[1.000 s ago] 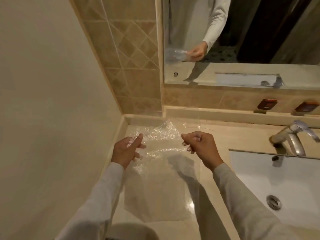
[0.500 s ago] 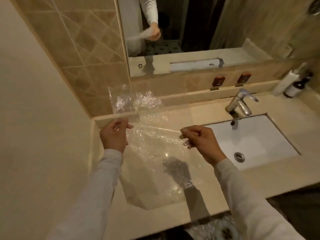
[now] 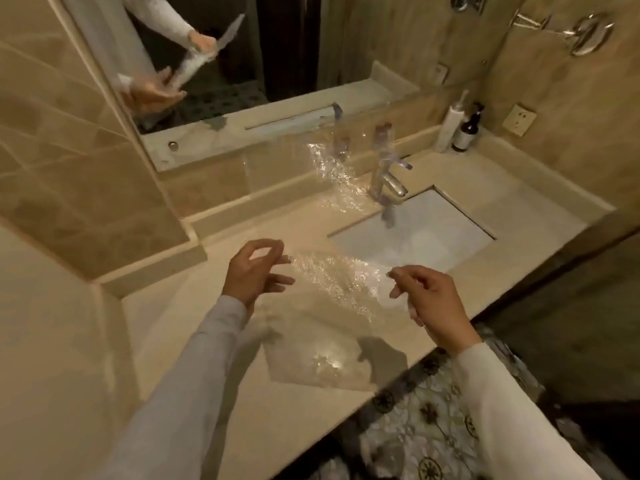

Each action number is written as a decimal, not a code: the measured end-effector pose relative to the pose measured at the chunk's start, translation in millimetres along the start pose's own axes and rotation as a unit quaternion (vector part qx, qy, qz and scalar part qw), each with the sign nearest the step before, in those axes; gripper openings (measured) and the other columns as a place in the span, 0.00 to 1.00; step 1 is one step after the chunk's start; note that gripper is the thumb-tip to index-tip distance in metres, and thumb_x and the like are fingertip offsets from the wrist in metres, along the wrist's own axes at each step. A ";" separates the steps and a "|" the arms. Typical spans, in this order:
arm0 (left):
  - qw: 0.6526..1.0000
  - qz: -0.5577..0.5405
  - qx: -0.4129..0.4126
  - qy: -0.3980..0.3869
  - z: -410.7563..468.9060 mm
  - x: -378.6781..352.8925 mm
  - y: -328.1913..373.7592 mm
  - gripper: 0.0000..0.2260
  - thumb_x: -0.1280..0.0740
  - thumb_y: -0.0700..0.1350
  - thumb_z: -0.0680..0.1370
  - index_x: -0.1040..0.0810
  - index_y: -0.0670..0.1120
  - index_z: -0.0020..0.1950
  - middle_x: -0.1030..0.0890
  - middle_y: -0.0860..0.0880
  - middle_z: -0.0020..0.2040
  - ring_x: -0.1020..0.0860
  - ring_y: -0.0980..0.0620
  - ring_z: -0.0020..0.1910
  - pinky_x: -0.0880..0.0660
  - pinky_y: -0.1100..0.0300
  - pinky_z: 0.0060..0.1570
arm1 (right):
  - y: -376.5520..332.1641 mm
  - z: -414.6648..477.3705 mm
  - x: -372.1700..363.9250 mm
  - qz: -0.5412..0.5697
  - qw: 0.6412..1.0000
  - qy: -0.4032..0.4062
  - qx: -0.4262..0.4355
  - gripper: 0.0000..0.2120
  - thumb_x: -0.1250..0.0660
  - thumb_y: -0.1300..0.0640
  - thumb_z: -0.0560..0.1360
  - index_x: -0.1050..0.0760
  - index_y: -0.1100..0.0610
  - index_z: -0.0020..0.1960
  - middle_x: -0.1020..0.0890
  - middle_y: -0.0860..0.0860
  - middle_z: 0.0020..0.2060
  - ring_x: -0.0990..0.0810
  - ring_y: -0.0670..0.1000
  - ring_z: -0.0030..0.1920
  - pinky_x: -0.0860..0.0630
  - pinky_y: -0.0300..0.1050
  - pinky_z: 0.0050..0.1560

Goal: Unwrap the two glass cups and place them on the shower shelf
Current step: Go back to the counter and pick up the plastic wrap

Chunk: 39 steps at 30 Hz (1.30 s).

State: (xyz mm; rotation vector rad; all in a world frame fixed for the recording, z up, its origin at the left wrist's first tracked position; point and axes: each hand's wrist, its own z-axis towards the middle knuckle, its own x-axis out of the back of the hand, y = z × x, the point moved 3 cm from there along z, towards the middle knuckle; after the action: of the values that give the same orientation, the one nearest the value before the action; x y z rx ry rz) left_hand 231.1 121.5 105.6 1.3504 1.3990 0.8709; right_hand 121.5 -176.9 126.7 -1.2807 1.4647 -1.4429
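Noted left hand [image 3: 254, 273] and right hand [image 3: 433, 301] apart, each pinching clear wrap [image 3: 341, 285]. Stretched above countertop [image 3: 194, 341], near sink [image 3: 436, 237].

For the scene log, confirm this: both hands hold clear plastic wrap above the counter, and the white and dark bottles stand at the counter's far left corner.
The head view shows the white bottle and dark bottle at the far right corner of the counter, not the left. The rest holds: the left hand and right hand hold the clear plastic wrap above it.

Head-worn, close, seemingly tilted, down over counter [image 3: 194, 327].
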 end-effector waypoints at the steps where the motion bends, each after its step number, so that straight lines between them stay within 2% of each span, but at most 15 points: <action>1: 0.999 0.024 -0.007 -0.019 0.0 -16.6 -6.5 0.25 0.22 0.62 0.65 0.22 0.50 0.54 0.13 0.42 0.47 0.18 0.41 0.28 0.24 0.60 0.25 | 2.0 -3.0 13.2 0.003 1.000 0.025 0.002 0.09 0.30 0.50 0.80 0.14 0.52 0.48 0.15 0.54 0.36 0.32 0.47 0.19 0.37 0.37 0.21; 5: 0.989 0.116 -0.076 -0.053 6.2 -93.4 -19.0 0.08 0.24 0.47 0.73 0.20 0.52 0.50 0.14 0.44 0.39 0.28 0.49 0.21 0.34 0.62 0.19 | 15.3 -25.9 72.5 0.001 0.996 0.081 -0.021 0.09 0.28 0.46 0.77 0.14 0.50 0.50 0.14 0.52 0.36 0.31 0.48 0.22 0.33 0.37 0.22; 7: 0.980 0.139 -0.098 -0.103 2.9 -144.7 -21.3 0.08 0.24 0.45 0.74 0.18 0.54 0.50 0.14 0.45 0.36 0.21 0.48 0.28 0.34 0.63 0.18 | 23.9 -40.2 111.4 0.023 0.994 0.096 -0.053 0.13 0.27 0.43 0.73 0.15 0.49 0.52 0.12 0.51 0.40 0.23 0.51 0.31 0.25 0.40 0.32; 9: 0.969 0.161 -0.107 -0.154 -4.4 -194.2 -26.3 0.09 0.24 0.45 0.73 0.17 0.54 0.51 0.15 0.44 0.35 0.17 0.51 0.35 0.34 0.64 0.18 | 34.1 -51.0 153.3 0.053 0.988 0.121 -0.073 0.10 0.27 0.48 0.76 0.15 0.49 0.56 0.11 0.48 0.47 0.14 0.50 0.45 0.20 0.44 0.49; 11: 0.955 0.181 -0.119 -0.204 -13.3 -245.8 -32.6 0.09 0.24 0.46 0.73 0.17 0.54 0.51 0.15 0.45 0.36 0.19 0.55 0.33 0.33 0.63 0.18 | 40.9 -64.0 202.0 0.069 0.979 0.178 -0.072 0.09 0.27 0.51 0.77 0.16 0.49 0.58 0.11 0.47 0.50 0.13 0.47 0.51 0.20 0.43 0.53; 16: 0.910 0.233 -0.154 -0.307 -32.9 -370.7 -50.6 0.10 0.24 0.44 0.74 0.18 0.56 0.52 0.15 0.51 0.35 0.17 0.49 0.36 0.28 0.54 0.20 | 55.1 -108.5 311.5 0.125 0.939 0.316 -0.052 0.12 0.25 0.45 0.75 0.14 0.50 0.54 0.11 0.53 0.46 0.12 0.52 0.46 0.16 0.44 0.44; 20: 0.869 0.248 -0.174 -0.392 -61.8 -472.4 -73.2 0.13 0.23 0.42 0.72 0.18 0.60 0.47 0.17 0.55 0.34 0.21 0.60 0.31 0.27 0.66 0.23 | 65.2 -166.4 386.3 0.113 0.901 0.418 -0.022 0.16 0.22 0.40 0.68 0.14 0.44 0.52 0.11 0.48 0.46 0.12 0.48 0.46 0.18 0.36 0.41; 24: 0.813 0.266 -0.174 -0.488 -108.9 -564.8 -107.5 0.09 0.24 0.34 0.72 0.20 0.44 0.46 0.20 0.56 0.30 0.24 0.64 0.30 0.28 0.74 0.36 | 82.7 -232.3 443.0 0.097 0.859 0.502 -0.012 0.12 0.21 0.44 0.71 0.15 0.44 0.53 0.11 0.45 0.46 0.12 0.44 0.46 0.17 0.37 0.42; 26: 0.790 0.260 -0.156 -0.533 -137.7 -606.4 -122.8 0.10 0.25 0.35 0.73 0.20 0.40 0.52 0.21 0.50 0.32 0.24 0.60 0.32 0.26 0.69 0.38 | 95.5 -273.1 466.1 0.117 0.808 0.576 -0.027 0.10 0.25 0.43 0.74 0.14 0.48 0.49 0.12 0.46 0.39 0.15 0.43 0.37 0.20 0.36 0.37; 29: 0.746 0.253 -0.132 -0.602 -179.4 -652.1 -146.9 0.12 0.25 0.40 0.73 0.19 0.42 0.56 0.18 0.45 0.36 0.18 0.55 0.36 0.21 0.63 0.40 | 118.1 -332.2 484.8 0.128 0.756 0.640 -0.048 0.11 0.29 0.49 0.78 0.17 0.51 0.39 0.23 0.43 0.25 0.30 0.42 0.24 0.34 0.35 0.24; 31: 0.702 0.269 -0.124 -0.647 -203.7 -676.6 -166.0 0.14 0.25 0.43 0.73 0.20 0.45 0.58 0.15 0.42 0.42 0.16 0.47 0.43 0.19 0.56 0.46 | 127.2 -366.3 489.5 0.132 0.747 0.649 -0.054 0.05 0.28 0.53 0.77 0.16 0.46 0.44 0.18 0.44 0.29 0.27 0.43 0.24 0.32 0.34 0.23; 33: 0.648 0.288 -0.126 -0.694 -225.3 -699.1 -184.2 0.15 0.25 0.47 0.72 0.21 0.51 0.58 0.15 0.42 0.45 0.16 0.44 0.45 0.19 0.56 0.47 | 133.8 -395.6 494.2 0.122 0.737 0.663 -0.049 0.10 0.25 0.61 0.75 0.16 0.50 0.54 0.12 0.46 0.44 0.15 0.44 0.38 0.21 0.34 0.36; 35: 0.600 0.293 -0.096 -0.738 -244.4 -719.8 -198.6 0.15 0.25 0.44 0.72 0.22 0.60 0.52 0.15 0.45 0.47 0.16 0.46 0.45 0.20 0.60 0.45 | 138.9 -418.5 500.4 0.117 0.705 0.697 -0.056 0.11 0.26 0.63 0.75 0.15 0.54 0.56 0.12 0.44 0.47 0.14 0.44 0.44 0.18 0.36 0.42; 37: 0.564 0.290 -0.029 -0.773 -261.7 -740.0 -211.5 0.22 0.24 0.36 0.71 0.24 0.60 0.54 0.14 0.50 0.51 0.16 0.51 0.48 0.20 0.61 0.43 | 143.1 -435.4 504.8 0.147 0.671 0.724 -0.062 0.05 0.28 0.60 0.78 0.14 0.53 0.48 0.15 0.44 0.35 0.21 0.44 0.32 0.25 0.35 0.31; 39: 0.549 0.278 0.046 -0.787 -279.9 -763.8 -223.5 0.24 0.22 0.36 0.68 0.24 0.55 0.59 0.14 0.51 0.54 0.15 0.51 0.49 0.19 0.60 0.42 | 154.2 -448.6 508.3 0.164 0.642 0.744 -0.082 0.14 0.29 0.58 0.79 0.17 0.50 0.35 0.24 0.45 0.26 0.30 0.44 0.26 0.33 0.36 0.25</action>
State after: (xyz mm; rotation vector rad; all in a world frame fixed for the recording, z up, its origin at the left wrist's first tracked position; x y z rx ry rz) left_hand -164.8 -623.3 92.8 1.7848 -0.4716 -0.3063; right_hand -464.1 -551.5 112.2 0.5587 2.6085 -2.1574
